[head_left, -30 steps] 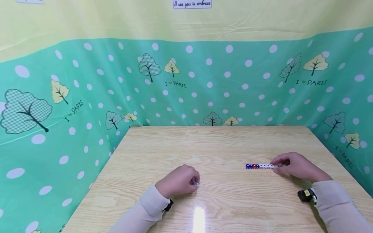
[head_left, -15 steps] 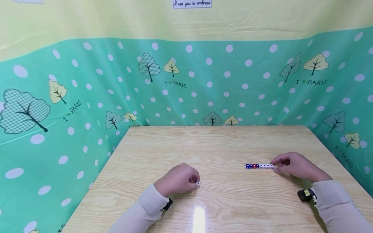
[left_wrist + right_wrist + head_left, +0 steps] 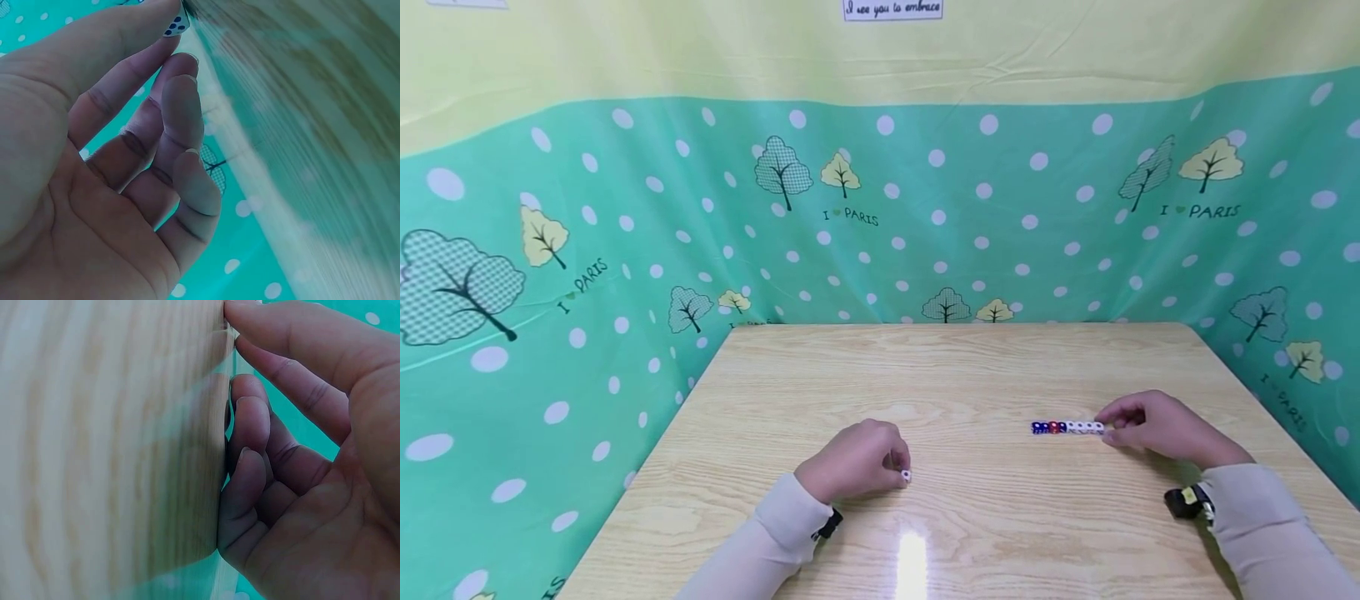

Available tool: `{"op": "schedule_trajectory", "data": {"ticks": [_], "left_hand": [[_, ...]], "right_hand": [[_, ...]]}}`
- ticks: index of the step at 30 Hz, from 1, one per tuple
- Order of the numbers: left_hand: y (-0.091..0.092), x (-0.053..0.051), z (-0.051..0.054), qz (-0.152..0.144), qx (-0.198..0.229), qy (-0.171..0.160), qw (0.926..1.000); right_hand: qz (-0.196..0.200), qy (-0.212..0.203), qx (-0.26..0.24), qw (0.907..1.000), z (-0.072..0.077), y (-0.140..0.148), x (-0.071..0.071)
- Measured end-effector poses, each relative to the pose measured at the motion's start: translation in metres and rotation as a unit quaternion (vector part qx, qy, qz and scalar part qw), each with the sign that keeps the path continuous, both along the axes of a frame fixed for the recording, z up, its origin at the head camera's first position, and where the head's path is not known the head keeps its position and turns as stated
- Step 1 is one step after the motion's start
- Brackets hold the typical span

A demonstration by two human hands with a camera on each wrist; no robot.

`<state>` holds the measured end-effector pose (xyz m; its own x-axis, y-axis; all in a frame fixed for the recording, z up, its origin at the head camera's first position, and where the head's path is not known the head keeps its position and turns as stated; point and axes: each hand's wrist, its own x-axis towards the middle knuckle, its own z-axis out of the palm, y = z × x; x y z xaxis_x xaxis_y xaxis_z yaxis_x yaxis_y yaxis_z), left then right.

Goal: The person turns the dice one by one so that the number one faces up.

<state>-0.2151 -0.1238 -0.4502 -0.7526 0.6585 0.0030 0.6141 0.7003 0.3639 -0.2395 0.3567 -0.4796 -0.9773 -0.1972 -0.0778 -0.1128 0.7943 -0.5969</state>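
Observation:
My left hand point(image 3: 856, 459) pinches a small white die point(image 3: 906, 476) between thumb and forefinger, low over the wooden table. In the left wrist view dark pips show on this die point(image 3: 177, 25), partly covered by the thumb; the other fingers curl loosely. On the right, a straight row of dice point(image 3: 1054, 427) lies on the table: blue ones and a red one at the left end, several white ones at the right end. My right hand point(image 3: 1161, 429) grips the row's last white die point(image 3: 1099, 427), forefinger behind and thumb in front. Its other fingers rest against the table in the right wrist view.
The light wooden table point(image 3: 955, 375) reaches back to a green dotted curtain point(image 3: 940, 208), which also hangs along the left and right sides. A bright light reflection point(image 3: 912, 567) lies on the front of the table. Each wrist wears a dark strap.
The die in my left hand has turned between the fingertips, so a different face shows. My left hand has shifted very slightly; my right hand and the row stay in place.

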Motion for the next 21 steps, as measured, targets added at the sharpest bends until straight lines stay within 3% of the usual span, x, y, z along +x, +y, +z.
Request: {"op": "schedule_trajectory", "data": {"ticks": [21], "left_hand": [[-0.0032, -0.0050, -0.0049, 0.016, -0.026, -0.012, 0.9995]], "right_hand": [[-0.009, -0.005, 0.005, 0.9999, -0.0012, 0.0003, -0.0013]]}}
